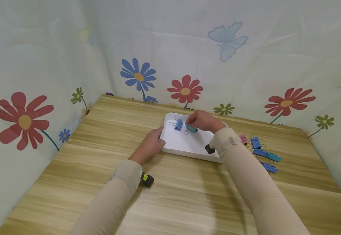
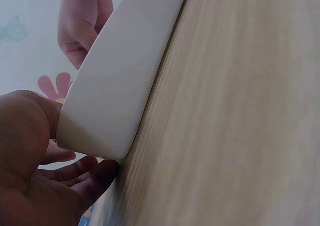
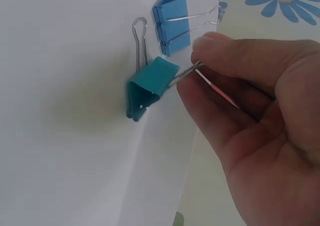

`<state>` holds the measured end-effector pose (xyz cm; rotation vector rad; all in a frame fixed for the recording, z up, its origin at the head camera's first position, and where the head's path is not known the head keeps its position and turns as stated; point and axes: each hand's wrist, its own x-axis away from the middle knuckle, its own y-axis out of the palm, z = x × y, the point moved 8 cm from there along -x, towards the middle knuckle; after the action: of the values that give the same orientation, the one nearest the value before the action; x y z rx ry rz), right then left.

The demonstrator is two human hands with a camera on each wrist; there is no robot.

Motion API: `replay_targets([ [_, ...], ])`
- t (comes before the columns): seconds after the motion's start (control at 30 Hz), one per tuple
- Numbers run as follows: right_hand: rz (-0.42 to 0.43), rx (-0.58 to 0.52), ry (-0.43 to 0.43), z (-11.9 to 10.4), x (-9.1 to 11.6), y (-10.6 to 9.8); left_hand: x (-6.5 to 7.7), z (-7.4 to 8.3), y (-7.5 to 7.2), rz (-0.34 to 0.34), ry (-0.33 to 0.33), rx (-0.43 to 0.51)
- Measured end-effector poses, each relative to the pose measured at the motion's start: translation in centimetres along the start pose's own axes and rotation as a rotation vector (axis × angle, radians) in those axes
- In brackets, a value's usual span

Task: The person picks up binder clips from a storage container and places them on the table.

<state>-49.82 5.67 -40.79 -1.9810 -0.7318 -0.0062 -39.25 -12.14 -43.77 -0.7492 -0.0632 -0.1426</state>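
A teal binder clip [image 3: 152,80] hangs by one wire handle from my right hand [image 1: 202,120], whose thumb and fingers pinch that handle. The clip is over the floor of a white tray [image 1: 185,145]; whether it touches the floor I cannot tell. Beside it in the tray, a blue binder clip [image 1: 178,124] has its wire handles pointing left in the head view. My left hand [image 1: 151,143] holds the tray's left end, the thumb near the front corner and the fingers along the end wall, as the left wrist view [image 2: 95,131] of the tray shows.
Right of the tray, partly behind my right sleeve [image 1: 247,176], lie several loose binder clips: a pink one [image 1: 243,139], a blue one [image 1: 255,142], a teal one [image 1: 273,157] and others. A flower-printed curtain [image 1: 170,49] borders the wooden table [image 1: 170,199] at its back and sides.
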Motion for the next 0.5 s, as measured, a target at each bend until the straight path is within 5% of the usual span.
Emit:
replay_targets([
  [0.27, -0.033, 0.086, -0.003, 0.4, 1.0, 0.1, -0.3, -0.3, 0.2, -0.003, -0.008, -0.001],
  [0.5, -0.148, 0.081, -0.083, 0.2, 2.2, 0.9, -0.4, -0.4, 0.3, -0.003, -0.004, -0.012],
])
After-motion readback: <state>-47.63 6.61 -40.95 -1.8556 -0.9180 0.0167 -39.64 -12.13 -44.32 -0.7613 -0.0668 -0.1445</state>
